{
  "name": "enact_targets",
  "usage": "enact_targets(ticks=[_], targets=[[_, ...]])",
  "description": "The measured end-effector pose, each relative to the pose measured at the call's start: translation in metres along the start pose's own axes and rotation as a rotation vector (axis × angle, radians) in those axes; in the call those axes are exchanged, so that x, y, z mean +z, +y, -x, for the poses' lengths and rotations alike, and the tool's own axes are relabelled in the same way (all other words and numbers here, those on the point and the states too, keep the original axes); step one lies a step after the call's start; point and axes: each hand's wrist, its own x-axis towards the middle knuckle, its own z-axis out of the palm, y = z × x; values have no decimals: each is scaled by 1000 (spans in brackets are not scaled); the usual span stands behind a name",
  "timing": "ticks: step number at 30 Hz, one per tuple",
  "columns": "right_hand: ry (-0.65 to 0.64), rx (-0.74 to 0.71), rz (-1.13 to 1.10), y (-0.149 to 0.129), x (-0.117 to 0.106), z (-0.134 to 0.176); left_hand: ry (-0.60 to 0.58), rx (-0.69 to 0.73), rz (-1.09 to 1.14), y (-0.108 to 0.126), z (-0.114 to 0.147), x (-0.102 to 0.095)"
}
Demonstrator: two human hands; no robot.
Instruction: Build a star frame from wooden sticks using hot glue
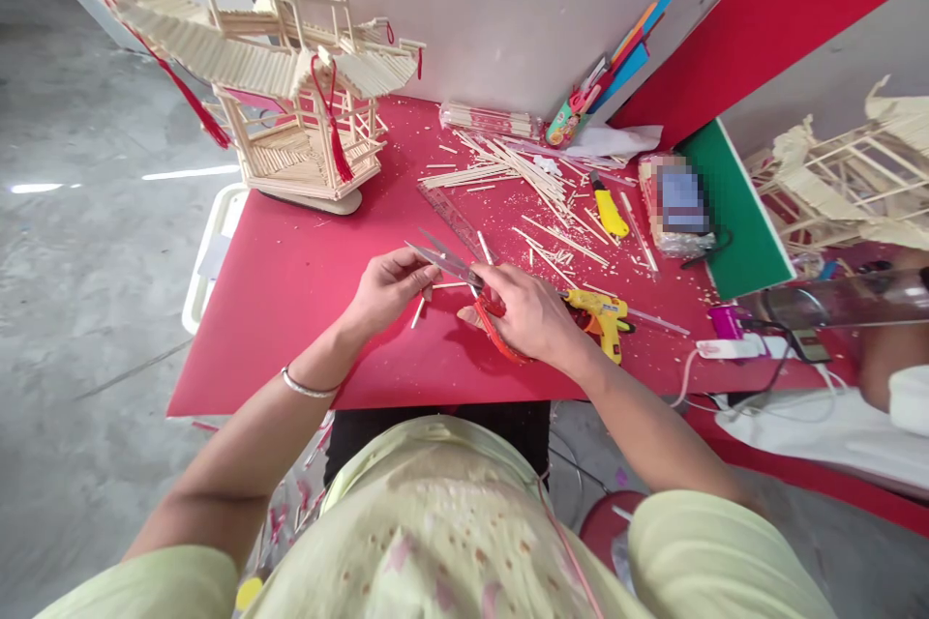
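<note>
Head cam: R grip snug on red-handled metal scissors, L grip pinched on thin wd stick.

**Gaps in my feed**

At eleven o'clock the upper edge crops the stick tower; at three, a second stick model runs off my view. A pixelated block at two hides its detail. The right hand covers part of the scissors; the left hand seems to pinch something too small to tell.
</note>
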Motion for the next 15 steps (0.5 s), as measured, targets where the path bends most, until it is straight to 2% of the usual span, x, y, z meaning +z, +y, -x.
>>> enact_targets(ticks=[9,15], targets=[[-21,14,-1,-2,0,5,12,2,-94,-3,1,1],[12,27,-21,2,11,10,62,-41,0,-2,1,7]])
